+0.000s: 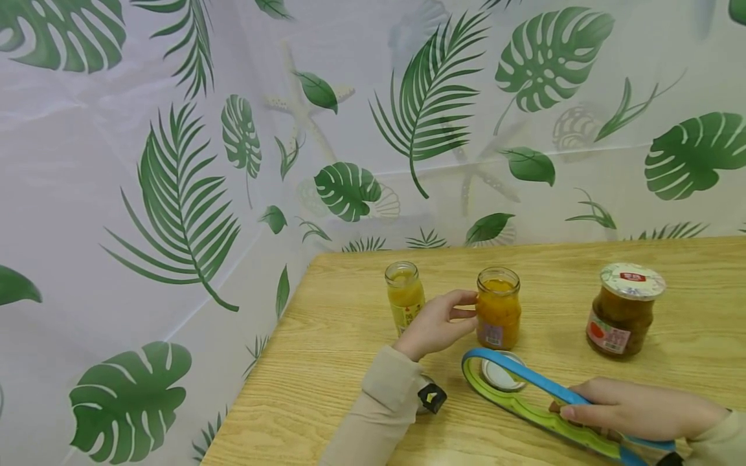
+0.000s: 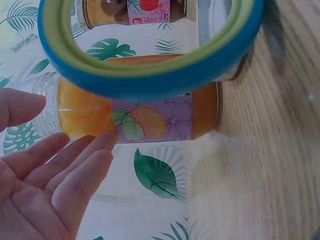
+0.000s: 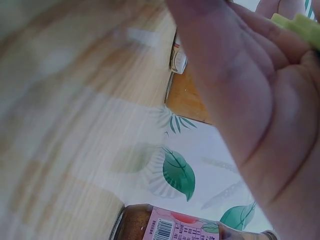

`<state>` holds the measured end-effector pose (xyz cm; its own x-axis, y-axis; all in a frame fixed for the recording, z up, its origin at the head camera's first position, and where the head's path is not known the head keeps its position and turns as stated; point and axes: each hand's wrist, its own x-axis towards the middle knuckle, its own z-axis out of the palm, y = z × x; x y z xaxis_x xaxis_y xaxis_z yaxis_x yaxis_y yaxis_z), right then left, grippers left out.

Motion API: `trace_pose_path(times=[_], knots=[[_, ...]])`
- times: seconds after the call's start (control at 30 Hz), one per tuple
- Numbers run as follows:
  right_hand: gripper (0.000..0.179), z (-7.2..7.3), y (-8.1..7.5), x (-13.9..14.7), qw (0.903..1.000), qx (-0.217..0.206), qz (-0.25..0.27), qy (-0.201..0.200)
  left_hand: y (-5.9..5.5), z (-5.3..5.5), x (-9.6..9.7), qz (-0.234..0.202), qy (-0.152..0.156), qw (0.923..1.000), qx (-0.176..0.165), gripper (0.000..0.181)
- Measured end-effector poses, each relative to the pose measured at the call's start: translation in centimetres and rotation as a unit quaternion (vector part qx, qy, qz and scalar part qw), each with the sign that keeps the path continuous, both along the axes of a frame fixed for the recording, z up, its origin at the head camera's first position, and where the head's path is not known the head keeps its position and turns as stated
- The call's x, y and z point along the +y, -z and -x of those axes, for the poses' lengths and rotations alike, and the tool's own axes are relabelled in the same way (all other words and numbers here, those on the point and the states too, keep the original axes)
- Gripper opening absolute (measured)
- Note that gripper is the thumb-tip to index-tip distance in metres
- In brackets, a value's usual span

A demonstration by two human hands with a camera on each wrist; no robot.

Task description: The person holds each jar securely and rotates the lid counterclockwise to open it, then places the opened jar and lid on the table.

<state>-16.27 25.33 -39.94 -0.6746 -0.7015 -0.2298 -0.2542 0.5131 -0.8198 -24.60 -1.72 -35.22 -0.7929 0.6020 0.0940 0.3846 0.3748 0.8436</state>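
Nearest the head camera, the right hand (image 1: 647, 406) grips a long looped tool of blue and lime-green plastic (image 1: 542, 379), apparently a jar opener, with the thumb and fingers pinched round its handle. Its rounded end reaches in front of the orange jar, and through the loop shows a round white metal lid (image 1: 497, 377) on the pale wood-grain worktop (image 1: 350, 298).

Just behind that lid stands a clear glass jar of orange fruit with a purple label (image 1: 498, 317), upright and lidless. The left hand (image 1: 440, 323) is at its side, fingers extended and spread wide from the thumb, not wrapped round the glass; whether the fingertips press or merely brush it, I cannot tell. Beside that hand, partly hidden by it, is a lidless glass jar with yellow contents (image 1: 406, 298). Well apart on the other side stands a squat dark-red jar with a pale patterned lid (image 1: 622, 320), its cover in place.

The step in hand looks like minding the uncovered orange jar while the tool is held away from it. To do this well, any push should be light and low on the body, since contact near the rim could tip it and spill the contents. The loop is best lifted clear of the loose lid before it swings sideways, and the left wrist needs room from the yellow jar.
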Motion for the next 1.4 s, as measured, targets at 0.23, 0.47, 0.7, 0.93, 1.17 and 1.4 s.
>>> trace_pose_path(times=[0.23, 0.47, 0.7, 0.93, 1.17, 1.4], knots=[[0.027, 0.9, 1.9, 1.0, 1.0, 0.001, -0.006, -0.003, 0.0, 0.0, 0.0, 0.0, 0.004, 1.0, 0.004, 0.041], [0.025, 1.4, 2.9, 1.9, 1.0, 0.001, -0.001, -0.001, -0.1, 0.0, 0.0, -0.001, 0.004, 1.0, 0.002, 0.041], [0.021, -0.4, -1.7, 1.2, 0.9986, 0.038, -0.029, 0.024, 0.1, 0.0, 0.0, 0.013, -0.01, 0.9999, 0.0, 0.039], [0.032, -1.1, -4.7, 2.0, 0.9968, 0.075, 0.02, -0.017, 0.3, 0.0, 0.2, 0.061, -0.004, 0.9981, 0.011, 0.021], [0.035, -1.0, -4.9, 3.3, 0.9842, 0.176, -0.023, 0.0, -0.1, -0.8, 1.3, 0.07, 0.051, 0.9956, 0.036, 0.014], [0.032, -1.7, -5.9, 2.8, 0.9803, 0.194, -0.028, 0.023, -0.4, -1.8, 2.9, 0.044, 0.067, 0.9954, 0.052, 0.014]])
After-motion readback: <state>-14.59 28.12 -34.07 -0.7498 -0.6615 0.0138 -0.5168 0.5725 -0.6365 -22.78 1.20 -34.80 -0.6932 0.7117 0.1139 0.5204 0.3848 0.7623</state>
